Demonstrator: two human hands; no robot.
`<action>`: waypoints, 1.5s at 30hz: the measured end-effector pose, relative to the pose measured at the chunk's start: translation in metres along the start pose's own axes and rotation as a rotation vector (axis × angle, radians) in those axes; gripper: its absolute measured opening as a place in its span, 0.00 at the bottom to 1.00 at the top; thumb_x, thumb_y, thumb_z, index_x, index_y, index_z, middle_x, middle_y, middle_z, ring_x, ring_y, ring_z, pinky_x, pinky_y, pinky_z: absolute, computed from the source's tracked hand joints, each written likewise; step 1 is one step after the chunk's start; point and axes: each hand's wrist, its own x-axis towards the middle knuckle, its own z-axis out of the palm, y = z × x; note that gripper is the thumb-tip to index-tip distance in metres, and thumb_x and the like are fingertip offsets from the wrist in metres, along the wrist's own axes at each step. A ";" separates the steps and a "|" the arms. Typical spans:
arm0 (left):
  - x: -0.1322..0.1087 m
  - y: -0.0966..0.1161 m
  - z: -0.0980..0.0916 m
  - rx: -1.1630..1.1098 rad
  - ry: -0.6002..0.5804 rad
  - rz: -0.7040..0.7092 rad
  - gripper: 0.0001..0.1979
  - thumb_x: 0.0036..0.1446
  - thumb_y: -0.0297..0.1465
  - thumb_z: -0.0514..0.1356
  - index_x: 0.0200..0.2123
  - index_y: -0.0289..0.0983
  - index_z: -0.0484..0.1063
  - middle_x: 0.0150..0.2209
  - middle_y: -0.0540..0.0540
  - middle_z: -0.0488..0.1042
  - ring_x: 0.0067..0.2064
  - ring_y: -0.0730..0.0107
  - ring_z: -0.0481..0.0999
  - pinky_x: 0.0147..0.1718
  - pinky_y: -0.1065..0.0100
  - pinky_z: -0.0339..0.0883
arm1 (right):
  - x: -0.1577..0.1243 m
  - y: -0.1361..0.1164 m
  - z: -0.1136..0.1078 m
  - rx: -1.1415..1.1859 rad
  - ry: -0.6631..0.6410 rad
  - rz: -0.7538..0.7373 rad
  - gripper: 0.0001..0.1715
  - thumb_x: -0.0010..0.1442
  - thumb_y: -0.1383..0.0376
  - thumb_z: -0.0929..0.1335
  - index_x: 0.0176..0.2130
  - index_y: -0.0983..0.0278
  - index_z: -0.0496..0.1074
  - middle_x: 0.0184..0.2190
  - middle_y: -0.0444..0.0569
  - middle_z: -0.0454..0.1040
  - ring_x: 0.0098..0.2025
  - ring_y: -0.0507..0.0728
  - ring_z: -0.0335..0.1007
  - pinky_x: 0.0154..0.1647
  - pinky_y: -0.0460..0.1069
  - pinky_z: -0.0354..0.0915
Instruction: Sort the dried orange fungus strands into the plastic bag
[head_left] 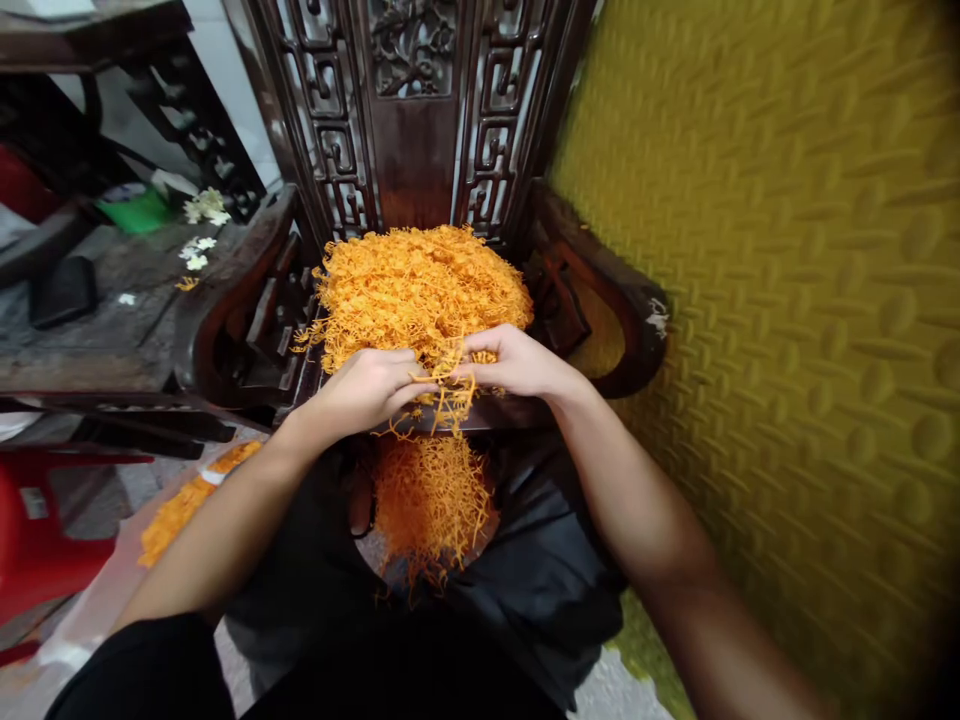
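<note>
A big heap of thin, curly orange sprigs (pixel 420 285) covers the seat of a dark carved wooden chair (pixel 416 150). At the front edge of this heap, my left hand (pixel 371 385) pinches orange strands between thumb and fingers. My right hand (pixel 514 362) is closed on strands of the same small tangle, a short gap away from the left. Some strands dangle between the two hands. Below the seat edge, between my legs, lies a second pile of orange sprigs (pixel 431 500). Exactly how many pieces each hand holds is hidden by the tangle.
Curved armrests (pixel 600 290) flank the heap. On the left, a dark wooden table (pixel 142 310) carries a black phone-like object (pixel 64 292), a green container (pixel 136 208) and white flowers (pixel 196 252). A bag of orange pieces (pixel 176 515) and red stool (pixel 45 530) stand lower left. Yellow textured matting (pixel 787 300) rises at right.
</note>
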 end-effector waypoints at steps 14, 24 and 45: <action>-0.008 -0.023 -0.027 -0.909 -0.260 -0.625 0.21 0.60 0.46 0.67 0.26 0.35 0.80 0.12 0.55 0.57 0.15 0.81 0.51 0.16 0.73 0.40 | 0.014 0.016 0.011 -0.495 0.572 -0.272 0.21 0.63 0.66 0.67 0.21 0.62 0.58 0.21 0.41 0.57 0.25 0.50 0.53 0.30 0.50 0.50; -0.046 -0.052 -0.046 -1.146 -0.071 -0.818 0.21 0.44 0.44 0.77 0.22 0.31 0.79 0.14 0.49 0.65 0.15 0.81 0.58 0.14 0.77 0.46 | -0.004 0.054 -0.028 -0.074 0.783 0.254 0.13 0.56 0.63 0.68 0.26 0.68 0.79 0.16 0.45 0.69 0.16 0.49 0.56 0.19 0.47 0.48; -0.014 -0.038 -0.033 -1.160 -0.120 -0.764 0.22 0.46 0.46 0.77 0.23 0.31 0.81 0.15 0.51 0.61 0.17 0.83 0.54 0.17 0.77 0.44 | 0.035 0.021 0.045 1.030 0.353 0.192 0.30 0.61 0.40 0.71 0.32 0.59 0.57 0.26 0.40 0.69 0.15 0.44 0.47 0.15 0.45 0.33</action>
